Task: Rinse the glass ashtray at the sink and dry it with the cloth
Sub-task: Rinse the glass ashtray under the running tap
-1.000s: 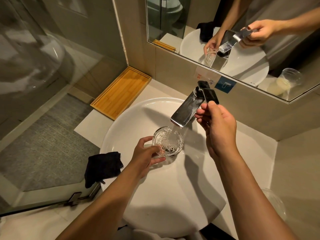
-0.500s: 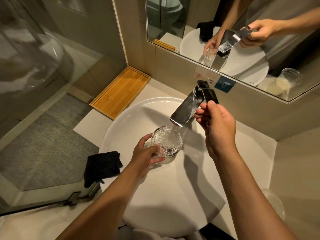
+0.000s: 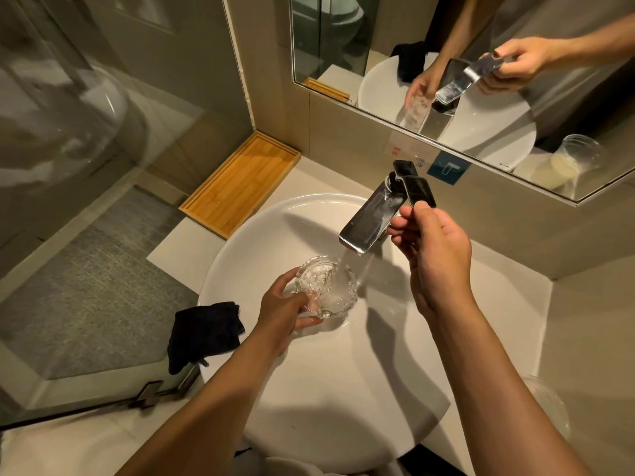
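Note:
My left hand [image 3: 287, 312] holds the round glass ashtray [image 3: 326, 286] by its near-left rim, over the white basin [image 3: 240, 262]. A broad stream of water falls from the chrome faucet spout [image 3: 369, 221] into the ashtray, which is tilted and splashing. My right hand [image 3: 434, 255] pinches the dark faucet lever [image 3: 417, 190] between thumb and fingers. The dark cloth [image 3: 204, 329] lies crumpled on the basin's left rim, apart from both hands.
A bamboo tray [image 3: 240, 182] lies on the counter at the back left. A mirror [image 3: 464, 63] hangs above the faucet. A clear plastic cup [image 3: 546, 403] stands at the counter's right edge. A glass shower door [image 3: 86, 166] bounds the left.
The water stream has grown wider and stronger. The ashtray has tilted under it and water now splashes across it. My right hand stays on the lever.

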